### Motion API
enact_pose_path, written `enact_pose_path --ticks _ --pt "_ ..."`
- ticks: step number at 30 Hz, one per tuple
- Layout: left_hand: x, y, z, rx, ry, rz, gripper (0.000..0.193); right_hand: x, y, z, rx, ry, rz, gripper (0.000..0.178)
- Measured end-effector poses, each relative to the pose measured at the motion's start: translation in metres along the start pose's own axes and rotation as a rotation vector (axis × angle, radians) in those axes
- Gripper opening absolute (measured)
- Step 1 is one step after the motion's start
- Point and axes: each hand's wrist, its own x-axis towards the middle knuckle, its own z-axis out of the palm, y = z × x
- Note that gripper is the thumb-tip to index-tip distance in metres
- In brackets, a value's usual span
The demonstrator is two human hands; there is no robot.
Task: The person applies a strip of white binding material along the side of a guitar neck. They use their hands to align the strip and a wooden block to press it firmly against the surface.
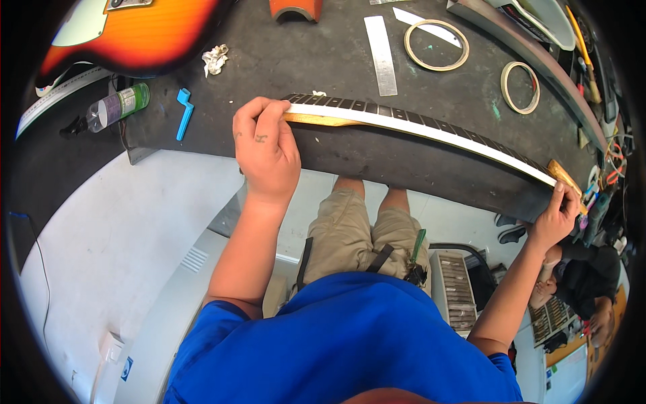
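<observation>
A guitar neck (431, 122) with a dark fretted fingerboard lies along the near edge of the bench, pale wood showing at its left end. A long white strip (417, 132), which looks like tape, runs along the neck's near side. At the strip's left end, my left hand (268, 145) is closed, its fingertips pressed together over the strip and the neck's end. My right hand (557, 214) pinches the strip's other end, close to the wooden headstock (564, 174). The fingers partly hide both ends.
Two tape rolls (436, 45) (520, 87) and a metal ruler (381, 56) lie beyond the neck. To the left are a sunburst guitar body (145, 34), a blue string winder (184, 114), a bottle (118, 108) and crumpled paper (215, 60). Another person (582, 276) sits at the right.
</observation>
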Motion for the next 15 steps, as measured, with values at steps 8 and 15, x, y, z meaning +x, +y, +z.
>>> enact_pose_path --ticks 8,15 --pt "-0.013 0.009 -0.002 0.028 0.002 0.128 0.038 -0.001 -0.002 0.000 -0.014 0.018 0.021 0.025" --pt "-0.024 0.011 0.000 0.075 0.000 0.126 0.046 0.000 -0.006 -0.002 -0.005 -0.007 0.020 0.024"
